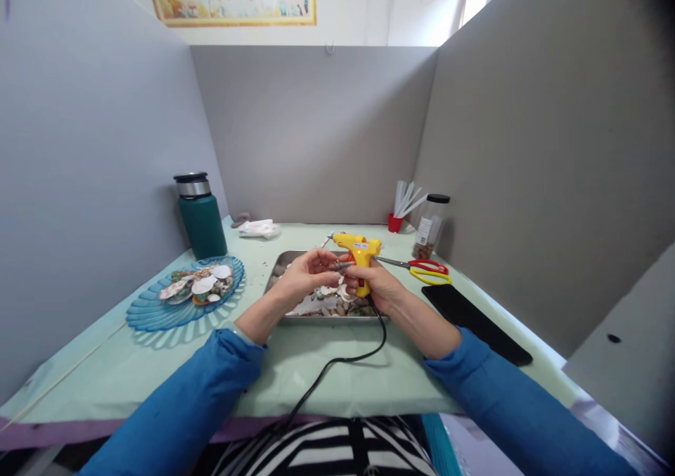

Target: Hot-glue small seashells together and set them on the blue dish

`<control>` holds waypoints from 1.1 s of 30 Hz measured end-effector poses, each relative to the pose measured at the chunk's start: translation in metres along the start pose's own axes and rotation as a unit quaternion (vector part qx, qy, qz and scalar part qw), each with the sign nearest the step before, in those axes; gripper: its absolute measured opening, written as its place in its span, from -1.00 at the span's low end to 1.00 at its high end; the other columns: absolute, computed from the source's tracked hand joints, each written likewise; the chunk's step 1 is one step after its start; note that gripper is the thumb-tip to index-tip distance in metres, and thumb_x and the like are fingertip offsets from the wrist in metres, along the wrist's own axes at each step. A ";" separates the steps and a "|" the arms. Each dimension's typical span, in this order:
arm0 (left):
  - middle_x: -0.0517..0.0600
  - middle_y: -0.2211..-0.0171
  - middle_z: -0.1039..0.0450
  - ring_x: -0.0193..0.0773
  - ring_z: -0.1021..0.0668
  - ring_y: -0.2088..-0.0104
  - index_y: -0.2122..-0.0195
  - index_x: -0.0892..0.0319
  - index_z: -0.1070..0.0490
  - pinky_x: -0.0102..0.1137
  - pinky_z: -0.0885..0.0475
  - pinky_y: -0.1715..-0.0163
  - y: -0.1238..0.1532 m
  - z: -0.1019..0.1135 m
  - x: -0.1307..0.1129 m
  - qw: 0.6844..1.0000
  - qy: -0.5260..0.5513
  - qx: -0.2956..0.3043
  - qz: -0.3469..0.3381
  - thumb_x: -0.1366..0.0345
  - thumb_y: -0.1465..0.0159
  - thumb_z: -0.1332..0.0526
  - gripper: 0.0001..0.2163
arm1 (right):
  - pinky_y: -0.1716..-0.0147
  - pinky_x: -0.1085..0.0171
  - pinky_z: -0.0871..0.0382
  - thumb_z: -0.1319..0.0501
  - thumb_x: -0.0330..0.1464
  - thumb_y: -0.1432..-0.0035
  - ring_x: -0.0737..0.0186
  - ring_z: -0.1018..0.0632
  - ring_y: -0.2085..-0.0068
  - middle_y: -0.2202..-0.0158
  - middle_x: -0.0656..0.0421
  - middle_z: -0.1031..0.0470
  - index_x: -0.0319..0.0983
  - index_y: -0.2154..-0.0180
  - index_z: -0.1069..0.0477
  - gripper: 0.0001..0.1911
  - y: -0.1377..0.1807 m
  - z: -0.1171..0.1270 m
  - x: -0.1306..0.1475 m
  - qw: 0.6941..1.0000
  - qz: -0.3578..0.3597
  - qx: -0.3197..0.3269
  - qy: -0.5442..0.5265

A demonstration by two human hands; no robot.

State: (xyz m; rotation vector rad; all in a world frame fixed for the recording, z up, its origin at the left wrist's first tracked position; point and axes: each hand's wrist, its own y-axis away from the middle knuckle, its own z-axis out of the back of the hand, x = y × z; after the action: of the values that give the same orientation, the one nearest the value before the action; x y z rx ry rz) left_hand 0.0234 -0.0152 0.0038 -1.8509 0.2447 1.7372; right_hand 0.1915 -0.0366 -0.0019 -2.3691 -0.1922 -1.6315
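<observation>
My right hand point(377, 285) is wrapped round the handle of a yellow glue gun point(358, 247), its nozzle pointing left. Beside the gun my left hand point(312, 273) is closed, fingertips and thumb on a small greyish shell-like piece point(342, 266); its exact kind is too small to tell, and the right fingertips are close to it. Below both hands lies a metal tray point(316, 320) with pebbles and shells in it, partly hidden by the hands. A black cord point(337, 361) runs from the gun's handle down to the table's front edge.
At left stand a blue glass plate point(145, 314) of shells and a green bottle point(202, 223). To the right lie scissors point(429, 272) and a black phone-like slab point(474, 325). Glue sticks point(405, 198) in a red cup and a jar point(429, 226) stand behind. Grey partitions point(316, 131) enclose the table.
</observation>
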 end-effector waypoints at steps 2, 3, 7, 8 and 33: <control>-0.01 0.36 -0.45 -0.34 -0.51 0.41 0.25 0.23 -0.33 -0.37 -0.43 0.34 0.000 0.001 0.000 1.000 -0.011 -0.003 -0.004 0.26 -0.03 -0.34 -0.70 | 0.65 0.38 -0.16 -0.31 -0.42 0.19 0.43 -0.30 0.64 0.62 0.30 -0.33 -0.24 0.34 -0.31 -0.71 0.000 0.000 0.000 1.000 -0.003 0.005 -0.011; -0.01 0.38 -0.45 -0.34 -0.51 0.43 0.27 0.24 -0.34 -0.37 -0.43 0.35 0.000 0.002 0.000 1.000 -0.016 -0.005 -0.005 0.24 -0.05 -0.33 -0.71 | 0.65 0.38 -0.15 -0.31 -0.42 0.19 0.43 -0.30 0.63 0.61 0.30 -0.33 -0.23 0.33 -0.30 -0.70 0.000 0.000 -0.001 1.000 -0.004 0.007 -0.016; -0.02 0.44 -0.45 -0.34 -0.51 0.47 0.32 0.25 -0.34 -0.38 -0.42 0.37 0.000 0.002 0.001 0.999 -0.028 -0.010 -0.011 0.19 -0.06 -0.32 -0.73 | 0.63 0.38 -0.16 -0.31 -0.39 0.20 0.43 -0.30 0.63 0.60 0.30 -0.35 -0.22 0.32 -0.28 -0.68 0.000 0.000 -0.001 1.000 -0.006 0.007 -0.018; -0.03 0.45 -0.45 -0.35 -0.51 0.48 0.34 0.25 -0.34 -0.38 -0.42 0.38 0.000 0.002 0.001 0.999 -0.031 -0.012 -0.013 0.18 -0.06 -0.32 -0.73 | 0.63 0.38 -0.16 -0.32 -0.39 0.20 0.43 -0.29 0.63 0.59 0.30 -0.35 -0.21 0.32 -0.28 -0.68 0.000 0.000 -0.001 1.000 -0.004 0.006 -0.015; 0.01 0.30 -0.44 -0.30 -0.50 0.33 0.22 0.22 -0.32 -0.39 -0.42 0.36 0.000 -0.003 -0.001 0.999 -0.045 -0.007 -0.011 0.25 0.02 -0.37 -0.64 | 0.65 0.39 -0.12 -0.34 -0.37 0.19 0.45 -0.26 0.63 0.63 0.30 -0.30 -0.23 0.40 -0.34 -0.75 0.002 0.000 0.000 1.000 0.013 0.011 -0.002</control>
State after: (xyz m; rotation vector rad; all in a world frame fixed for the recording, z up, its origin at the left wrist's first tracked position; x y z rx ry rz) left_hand 0.0253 -0.0171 0.0050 -1.7724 0.1772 1.8075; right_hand 0.1921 -0.0381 -0.0019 -2.3488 -0.1776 -1.6043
